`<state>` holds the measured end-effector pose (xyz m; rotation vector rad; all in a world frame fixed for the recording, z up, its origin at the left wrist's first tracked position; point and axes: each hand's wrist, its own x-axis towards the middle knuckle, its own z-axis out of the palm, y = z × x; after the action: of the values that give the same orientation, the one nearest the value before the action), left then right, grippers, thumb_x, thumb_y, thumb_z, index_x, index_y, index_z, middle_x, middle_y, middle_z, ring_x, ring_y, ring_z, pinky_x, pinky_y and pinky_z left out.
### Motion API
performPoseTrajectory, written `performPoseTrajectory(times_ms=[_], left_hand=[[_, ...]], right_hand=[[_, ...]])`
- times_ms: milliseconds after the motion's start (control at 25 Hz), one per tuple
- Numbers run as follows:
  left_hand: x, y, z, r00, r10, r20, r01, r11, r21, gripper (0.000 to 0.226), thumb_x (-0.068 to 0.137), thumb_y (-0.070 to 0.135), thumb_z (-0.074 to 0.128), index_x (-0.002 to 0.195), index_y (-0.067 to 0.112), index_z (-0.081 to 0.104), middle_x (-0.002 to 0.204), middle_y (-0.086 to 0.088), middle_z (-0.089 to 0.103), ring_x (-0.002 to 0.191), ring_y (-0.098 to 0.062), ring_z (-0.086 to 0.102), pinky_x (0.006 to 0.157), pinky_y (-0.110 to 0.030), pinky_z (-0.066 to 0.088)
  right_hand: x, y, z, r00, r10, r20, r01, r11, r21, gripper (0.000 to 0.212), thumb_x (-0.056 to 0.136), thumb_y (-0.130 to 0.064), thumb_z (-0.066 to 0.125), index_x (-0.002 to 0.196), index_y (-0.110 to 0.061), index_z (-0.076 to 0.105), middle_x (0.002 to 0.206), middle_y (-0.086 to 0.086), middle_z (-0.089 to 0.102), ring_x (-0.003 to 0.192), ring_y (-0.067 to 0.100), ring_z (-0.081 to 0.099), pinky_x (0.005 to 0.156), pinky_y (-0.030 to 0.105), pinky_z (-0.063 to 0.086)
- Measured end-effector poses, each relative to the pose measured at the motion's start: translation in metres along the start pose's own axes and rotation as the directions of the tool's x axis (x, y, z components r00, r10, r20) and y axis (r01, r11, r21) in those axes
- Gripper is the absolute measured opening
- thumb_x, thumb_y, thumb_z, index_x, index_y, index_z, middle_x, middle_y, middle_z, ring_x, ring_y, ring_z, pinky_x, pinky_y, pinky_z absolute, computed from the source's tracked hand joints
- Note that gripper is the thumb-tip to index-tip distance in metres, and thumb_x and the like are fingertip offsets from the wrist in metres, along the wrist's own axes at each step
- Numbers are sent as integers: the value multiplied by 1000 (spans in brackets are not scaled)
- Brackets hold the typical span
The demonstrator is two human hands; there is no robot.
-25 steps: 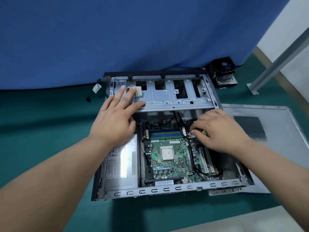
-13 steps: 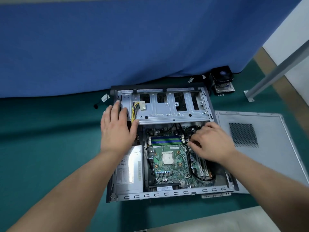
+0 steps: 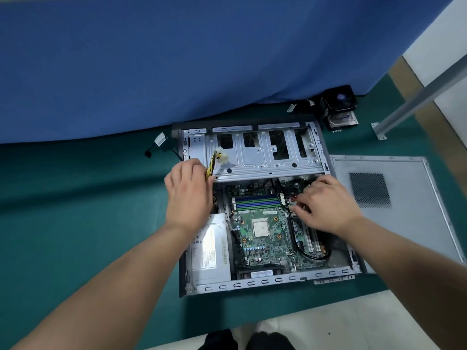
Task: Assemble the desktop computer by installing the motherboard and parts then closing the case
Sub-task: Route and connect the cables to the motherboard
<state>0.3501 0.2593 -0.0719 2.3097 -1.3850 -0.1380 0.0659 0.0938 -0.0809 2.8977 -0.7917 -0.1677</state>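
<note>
Head view: left hand (image 3: 188,198) pinches the yellow cable bundle (image 3: 211,164) beside the motherboard (image 3: 267,228), so it should lift gently while the right hand (image 3: 326,207), fingers curled on the board's far-right connectors, grip unclear, seats them squarely.

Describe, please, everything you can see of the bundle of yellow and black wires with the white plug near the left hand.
The bundle of yellow and black wires rises from the left side of the open grey metal computer case and ends in a white plastic plug. The plug lies against the silver metal drive cage, apparently connected to nothing. The left hand has its fingers curled round the wires just below the plug. The bundle's lower run is hidden behind that hand.
</note>
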Motion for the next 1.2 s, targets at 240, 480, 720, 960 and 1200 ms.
performPoseTrajectory(times_ms=[240, 480, 720, 960, 1200], left_hand=[[0, 3, -8, 998, -18, 60, 21, 999, -43, 24, 107, 33, 47, 91, 15, 47, 94, 0, 51, 103, -23, 33, 97, -46, 32], [-2, 1, -6, 989, -99, 112, 116, 981, -155, 18, 106, 34, 49, 107, 16, 51, 106, 0, 40, 109, -19, 25, 94, -35, 32], [-3, 2, -7, 990, -82, 115, 100, 982, -160, 17, 105, 36, 50, 100, 22, 42, 109, 1, 36, 107, -17, 20, 93, -32, 29], [-2, 0, -7, 992, -63, 108, 79, 986, -148, 28, 100, 37, 51, 111, 11, 53, 113, -13, 53, 110, -29, 33, 91, -32, 31], [-2, -1, -7, 992, -65, 111, 83, 982, -169, 29, 100, 41, 48, 103, 12, 50, 112, -15, 53, 111, -34, 37, 91, -41, 38]], right_hand=[[1, -1, -2, 1000, 7, -10, -7, 1000, -13, 53, 96, -61, 38, 70, -29, 71, 59, -13, 52, 61, 9, 51, 96, 37, 42], [2, -3, -10, 1000, 12, 20, -12, 1000, 0, 55, 97, -62, 35, 71, -30, 72, 59, -13, 48, 61, 8, 49, 96, 36, 41], [20, -37, -49, 981, 85, 172, -148, 905, 398, 41, 98, -60, 40, 111, -37, 71, 102, -17, 71, 92, 3, 63, 104, 40, 46], [117, -137, -98, 914, 375, 152, -298, 369, 880, 35, 91, -56, 63, 113, -28, 62, 81, -14, 68, 76, 1, 65, 71, 27, 55], [131, -143, -91, 875, 460, 154, -365, 415, 834, 15, 99, -37, 53, 98, -24, 60, 77, -1, 73, 80, 22, 70, 78, 40, 57]])
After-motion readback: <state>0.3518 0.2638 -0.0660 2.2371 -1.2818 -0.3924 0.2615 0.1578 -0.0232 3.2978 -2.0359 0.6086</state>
